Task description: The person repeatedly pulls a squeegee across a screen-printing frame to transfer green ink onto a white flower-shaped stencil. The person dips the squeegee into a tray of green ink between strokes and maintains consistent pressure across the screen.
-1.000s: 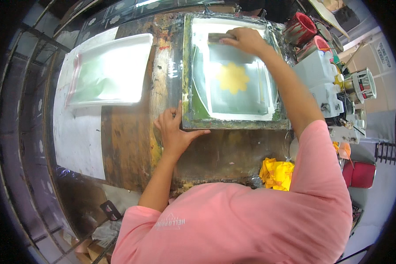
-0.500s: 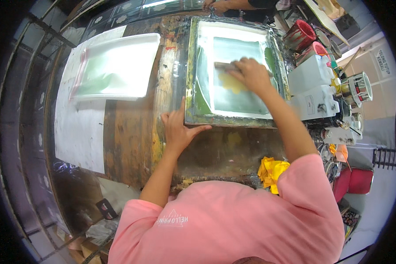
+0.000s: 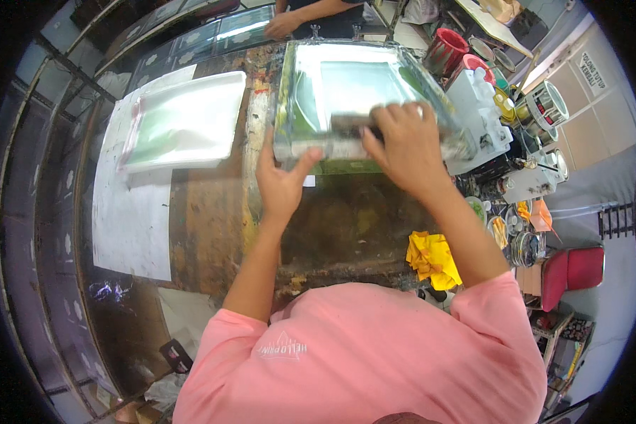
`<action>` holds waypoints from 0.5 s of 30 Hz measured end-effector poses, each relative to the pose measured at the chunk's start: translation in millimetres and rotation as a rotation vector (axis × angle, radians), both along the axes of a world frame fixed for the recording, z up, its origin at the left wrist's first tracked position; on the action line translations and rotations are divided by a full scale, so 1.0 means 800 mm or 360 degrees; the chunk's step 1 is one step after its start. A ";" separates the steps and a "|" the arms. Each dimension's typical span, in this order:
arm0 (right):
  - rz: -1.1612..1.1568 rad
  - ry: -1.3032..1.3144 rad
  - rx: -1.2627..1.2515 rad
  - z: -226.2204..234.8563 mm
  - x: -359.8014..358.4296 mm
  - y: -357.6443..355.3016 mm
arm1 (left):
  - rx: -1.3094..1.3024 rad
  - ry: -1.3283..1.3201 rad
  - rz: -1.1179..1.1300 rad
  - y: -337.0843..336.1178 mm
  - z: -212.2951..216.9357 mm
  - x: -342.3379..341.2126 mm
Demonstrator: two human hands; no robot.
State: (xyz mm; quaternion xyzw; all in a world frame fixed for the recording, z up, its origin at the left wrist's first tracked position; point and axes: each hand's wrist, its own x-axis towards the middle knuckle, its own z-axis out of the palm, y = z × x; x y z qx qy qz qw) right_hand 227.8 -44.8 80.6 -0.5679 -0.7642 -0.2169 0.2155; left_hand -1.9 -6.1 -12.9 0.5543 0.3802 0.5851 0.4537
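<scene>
A screen printing frame (image 3: 298, 150) with a pale mesh lies before me, its near edge raised off the wooden table and smeared by motion. At its near left corner is my left hand (image 3: 281, 185), thumb along the front bar and fingers at the side, gripping it. My right hand (image 3: 408, 145) is wrapped round a dark squeegee (image 3: 346, 124), held at the near part of the mesh. Beneath the raised edge a green strip shows; the rest under the frame is hidden. To the left rests a stack of glossy clear plastic sheets (image 3: 187, 124) with green on it.
White paper (image 3: 131, 226) lies under the stack. Yellow crumpled cloth (image 3: 432, 260) sits near my right elbow. White jugs (image 3: 482, 116), a red paint tub (image 3: 447, 51) and several cans crowd the right side. Another person's hand (image 3: 283, 26) is at the far side.
The frame's near edge has come up off the table, with my left hand gripping its corner. My right hand has drawn the squeegee nearer, toward the frame's front bar.
</scene>
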 end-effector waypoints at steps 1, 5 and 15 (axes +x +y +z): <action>-0.0035 0.0024 0.0092 0.013 0.000 0.016 | 0.0081 0.0102 0.0091 0.008 0.010 0.004; 0.0052 0.0027 0.0322 0.066 0.020 0.077 | 0.0327 0.0730 0.0168 0.021 0.021 -0.004; 0.0074 0.0269 0.0269 0.151 0.030 0.133 | 0.0196 0.2439 0.0179 -0.036 -0.085 -0.013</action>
